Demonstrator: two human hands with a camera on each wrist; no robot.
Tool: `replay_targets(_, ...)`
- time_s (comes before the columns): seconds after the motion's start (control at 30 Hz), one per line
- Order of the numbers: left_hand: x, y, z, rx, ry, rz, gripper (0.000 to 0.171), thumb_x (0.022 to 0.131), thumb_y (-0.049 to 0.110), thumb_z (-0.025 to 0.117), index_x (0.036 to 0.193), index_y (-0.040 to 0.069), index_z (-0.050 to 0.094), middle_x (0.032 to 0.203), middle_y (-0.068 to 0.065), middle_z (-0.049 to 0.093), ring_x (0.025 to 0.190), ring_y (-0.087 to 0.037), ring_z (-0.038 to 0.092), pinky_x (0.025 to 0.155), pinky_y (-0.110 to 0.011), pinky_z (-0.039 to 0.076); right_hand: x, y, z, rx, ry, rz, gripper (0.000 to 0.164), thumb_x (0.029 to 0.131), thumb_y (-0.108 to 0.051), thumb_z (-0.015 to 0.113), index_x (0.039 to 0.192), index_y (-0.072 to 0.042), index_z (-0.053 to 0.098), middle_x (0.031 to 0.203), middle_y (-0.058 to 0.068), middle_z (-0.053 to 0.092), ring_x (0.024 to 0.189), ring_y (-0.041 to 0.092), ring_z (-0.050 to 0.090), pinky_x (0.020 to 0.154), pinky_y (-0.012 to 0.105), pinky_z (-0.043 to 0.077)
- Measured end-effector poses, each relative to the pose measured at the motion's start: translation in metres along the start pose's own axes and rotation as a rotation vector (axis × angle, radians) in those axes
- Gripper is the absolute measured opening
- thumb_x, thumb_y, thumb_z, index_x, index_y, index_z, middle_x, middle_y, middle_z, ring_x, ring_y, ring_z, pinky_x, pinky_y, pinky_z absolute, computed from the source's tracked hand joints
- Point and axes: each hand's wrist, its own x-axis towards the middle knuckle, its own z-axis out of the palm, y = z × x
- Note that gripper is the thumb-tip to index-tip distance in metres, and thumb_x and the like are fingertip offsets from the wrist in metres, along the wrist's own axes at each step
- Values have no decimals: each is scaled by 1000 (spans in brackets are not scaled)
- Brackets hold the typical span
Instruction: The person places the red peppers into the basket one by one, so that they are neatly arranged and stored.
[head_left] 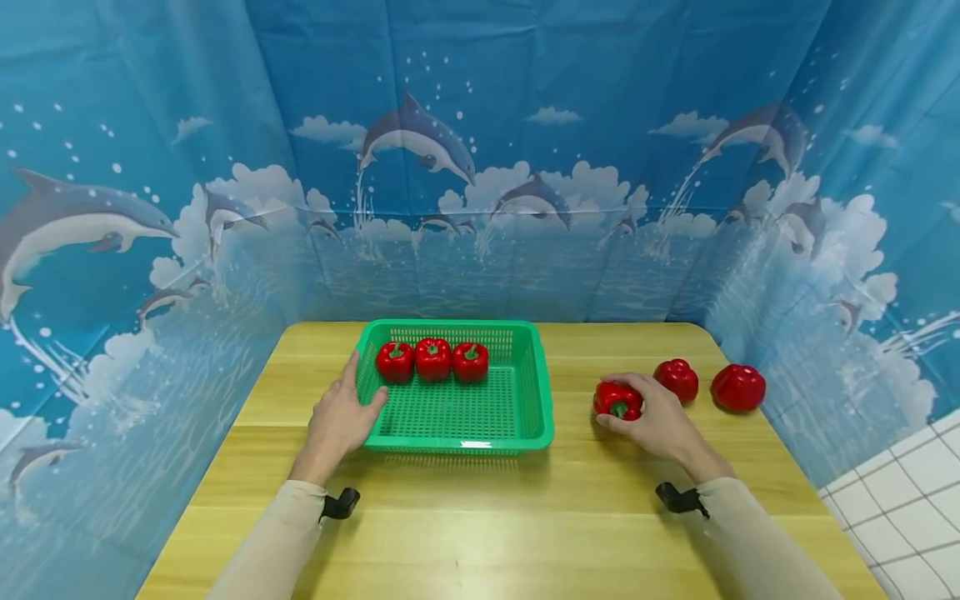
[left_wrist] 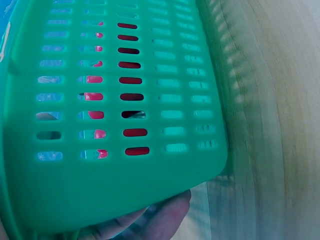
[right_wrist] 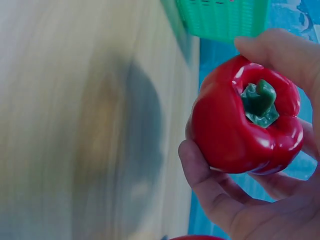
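A red bell pepper [right_wrist: 225, 120] with a green stem is held in my right hand [head_left: 660, 421], thumb on one side and fingers curled round the other. In the right wrist view it hangs above the table, apart from its shadow. My left hand [head_left: 341, 417] holds the left side of the green plastic basket [head_left: 546, 392], fingers along the outside wall and thumb over the rim. Left fingers [left_wrist: 170, 215] show past the basket's corner in the left wrist view, partly hidden. Three red bell peppers [head_left: 433, 360] stand in a row at the basket's back left.
Two more bell peppers lie on the wooden table [head_left: 465, 533] at the right: one pepper [head_left: 677, 381] just beyond my right hand, another pepper [head_left: 738, 388] near the right edge. A blue dolphin-print curtain [head_left: 465, 167] hangs behind the table and along both sides.
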Motion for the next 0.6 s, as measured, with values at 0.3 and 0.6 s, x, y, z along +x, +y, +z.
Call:
replay_targets(0.3,2,0,0,-15,30,16,96,118,63,52,191,20,7,180,-38,43,142,-67,65,112,-79,57,8,-20,4,39,11,-56,79,93,-33,102,160,-14,65,160,23,66,138,50,69,102,68,69)
replay_targets(0.6,0,-3,-3,-84,41,-24,98,117,70,50,191,24,4,184,-29,43,154,-61,59,120,-83,48,22,-41,6,89,53,-42,80,95,-31,101,163,-18,63,155,22,66,135,49,71,102,66,69)
